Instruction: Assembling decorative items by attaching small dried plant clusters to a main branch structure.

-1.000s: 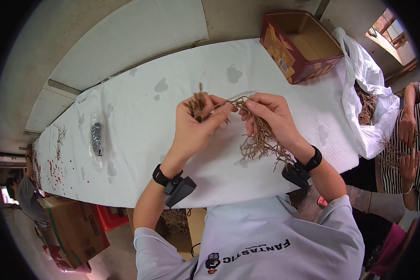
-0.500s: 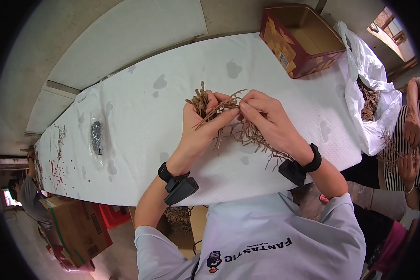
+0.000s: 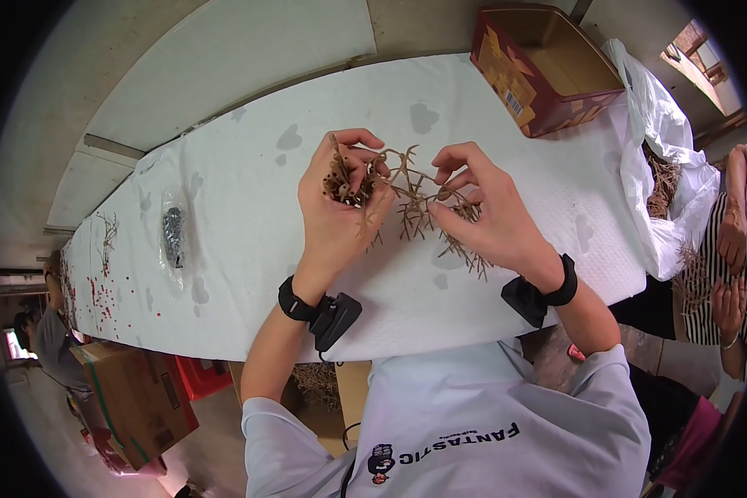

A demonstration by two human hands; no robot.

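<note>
My left hand [image 3: 322, 217] is closed round a bundle of brown twig stems [image 3: 347, 187], their cut-looking ends facing up. From this bundle a thin branched twig [image 3: 408, 203] stretches across to my right hand [image 3: 500, 217]. The right thumb and fingers are curled round the twig's far part, and its small forked tips hang below them. Whether the twig is real or artificial I cannot tell. Both hands are above the white table cover [image 3: 249, 274] with grey heart shapes, and each wrist wears a black strapped device.
A dark red box [image 3: 506, 87] stands at the back right. Beside it a white plastic bag [image 3: 668, 124] holds more twigs. A clear-wrapped black item [image 3: 173, 236] and red bits [image 3: 100, 299] lie on the left. Other people are at both ends; a cardboard box [image 3: 137, 407] is lower left.
My hands have moved apart, and the branched twig now spans the gap between them. The left hand has turned, so the bundle's stem ends face upward.
</note>
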